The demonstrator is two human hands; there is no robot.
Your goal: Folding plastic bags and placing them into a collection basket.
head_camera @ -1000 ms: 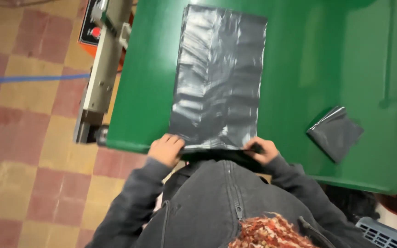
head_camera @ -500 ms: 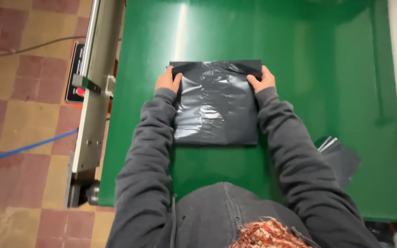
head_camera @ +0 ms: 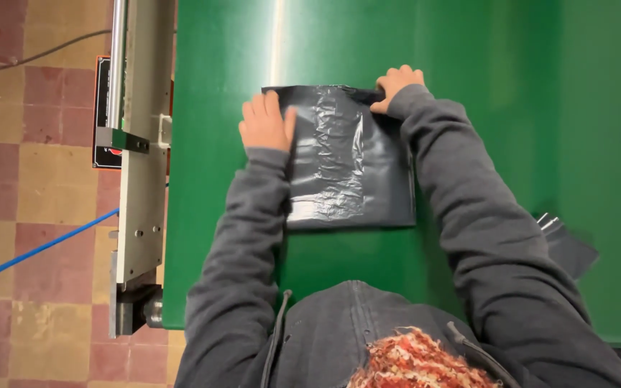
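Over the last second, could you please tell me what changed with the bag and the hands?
The dark plastic bag, first lying long and flat, has been folded in half away from the person. The left hand now presses it flat; the right hand holds its far corner. The green table is unchanged.

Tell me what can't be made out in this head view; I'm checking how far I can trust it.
- Near left part of the black plastic bag: hidden under the left hand and its sleeve.
- Far right corner of the bag: covered by the right hand; its fingers curl over the edge, grip unclear.
- Second dark folded bag: mostly hidden behind the right sleeve.
- Green table: cut off by the top and right edges.
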